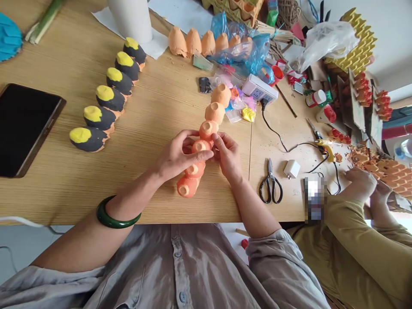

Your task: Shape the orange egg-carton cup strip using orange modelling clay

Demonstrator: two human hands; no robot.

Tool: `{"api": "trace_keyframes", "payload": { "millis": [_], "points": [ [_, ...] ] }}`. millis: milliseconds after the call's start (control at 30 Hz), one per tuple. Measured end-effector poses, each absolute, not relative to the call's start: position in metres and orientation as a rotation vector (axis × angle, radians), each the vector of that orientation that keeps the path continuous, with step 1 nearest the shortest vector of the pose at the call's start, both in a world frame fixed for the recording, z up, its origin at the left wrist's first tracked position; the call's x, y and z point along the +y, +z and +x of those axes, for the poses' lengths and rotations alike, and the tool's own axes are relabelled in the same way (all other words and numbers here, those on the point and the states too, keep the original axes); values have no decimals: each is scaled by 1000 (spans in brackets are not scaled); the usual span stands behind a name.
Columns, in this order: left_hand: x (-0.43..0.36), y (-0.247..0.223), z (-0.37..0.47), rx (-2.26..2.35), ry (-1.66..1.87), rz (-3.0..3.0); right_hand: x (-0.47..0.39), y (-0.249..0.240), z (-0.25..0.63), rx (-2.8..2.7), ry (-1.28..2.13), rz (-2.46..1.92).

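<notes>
Both my hands hold a strip of orange egg-carton cups above the table's front half. Its nearer cups carry a brighter orange-red coating, while the farther ones look paler. My left hand is closed around the strip from the left, thumb lying across a middle cup. From the right, my right hand pinches the strip's edge with the thumb on a coated cup; its other fingertips are partly hidden. To the left stands a row of black cups with yellow tops. Another strip of plain cups is at the back.
A tablet lies at left, scissors and a white charger at right. Beyond are small coloured clay packets, a power strip and a glue gun. A co-worker's hands are at far right.
</notes>
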State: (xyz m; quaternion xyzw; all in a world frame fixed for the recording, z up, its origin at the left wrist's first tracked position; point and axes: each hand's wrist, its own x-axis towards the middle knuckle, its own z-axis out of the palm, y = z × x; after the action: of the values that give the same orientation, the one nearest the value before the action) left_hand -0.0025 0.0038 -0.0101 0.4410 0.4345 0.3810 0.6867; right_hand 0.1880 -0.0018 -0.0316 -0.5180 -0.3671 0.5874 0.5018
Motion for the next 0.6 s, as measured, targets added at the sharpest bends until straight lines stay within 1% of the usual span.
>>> {"api": "trace_keyframes", "payload": {
  "millis": [200,267,367,467,533,600],
  "points": [
    [12,-3,-20,1444,769,1471,-8,-23,191,-1159,1523,-1279],
    [13,-5,-22,1502,753,1531,-9,-25,192,-1302,1424,-1298],
    [13,-9,-24,1544,720,1584,-11,-30,194,-1497,1189,-1349],
    [12,-12,-26,1589,703,1591,-12,-36,196,-1551,1008,-1387],
    [12,-15,-26,1609,765,1629,-12,-39,197,-1488,974,-1390],
    [12,-20,-25,1574,922,1688,-11,-40,196,-1386,1025,-1371]
  ]
}}
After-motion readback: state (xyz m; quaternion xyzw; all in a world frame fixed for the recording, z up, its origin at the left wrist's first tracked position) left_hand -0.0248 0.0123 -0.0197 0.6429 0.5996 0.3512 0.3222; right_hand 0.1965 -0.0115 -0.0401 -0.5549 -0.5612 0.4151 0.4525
